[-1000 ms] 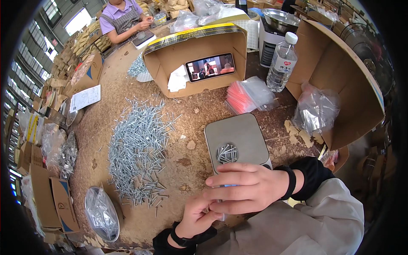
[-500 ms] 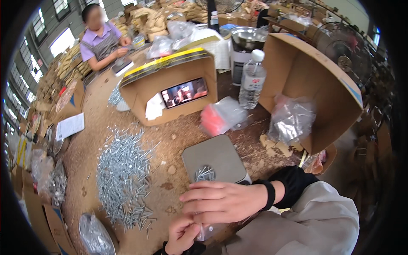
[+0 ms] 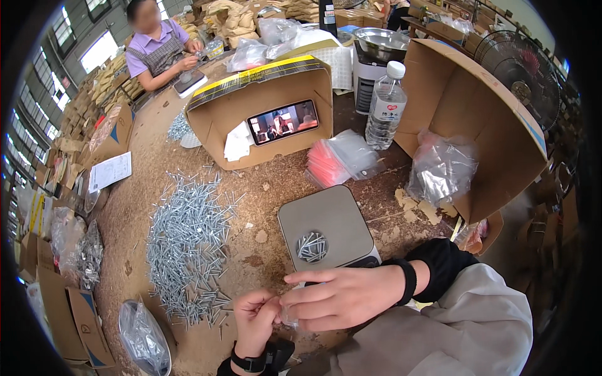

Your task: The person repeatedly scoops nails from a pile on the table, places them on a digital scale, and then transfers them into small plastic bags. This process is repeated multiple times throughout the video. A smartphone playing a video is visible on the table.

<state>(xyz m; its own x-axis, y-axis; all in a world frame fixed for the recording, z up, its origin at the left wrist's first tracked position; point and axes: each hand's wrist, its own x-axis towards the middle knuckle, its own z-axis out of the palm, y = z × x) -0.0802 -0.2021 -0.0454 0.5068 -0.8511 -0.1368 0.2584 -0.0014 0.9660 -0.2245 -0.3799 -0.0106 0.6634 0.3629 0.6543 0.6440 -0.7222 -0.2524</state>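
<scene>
My left hand [image 3: 254, 316] pinches a small clear plastic bag [image 3: 289, 317] near the table's front edge. Over the same bag curl the fingers of my right hand [image 3: 351, 299], its index finger reaching out and its thumb hidden. Just beyond the right hand lies a flat grey scale [image 3: 323, 213], and on it a small round dish [image 3: 312, 247] holds several silver screws. To the left spreads a large heap of loose silver screws [image 3: 188, 244]. Past the scale lies a stack of clear bags with red edges [image 3: 329, 164].
An open cardboard box [image 3: 207, 131] holds a lit phone [image 3: 283, 123]. Beside it stand a water bottle [image 3: 385, 106] and a larger box [image 3: 483, 119] with crumpled plastic [image 3: 442, 169]. At front left is a plastic-lined bowl [image 3: 145, 338]. A co-worker [image 3: 160, 47] sits across the table.
My left hand has moved up and left, its fingers now meeting the right hand's at the bag. The whole scene has shifted slightly as the view moved.
</scene>
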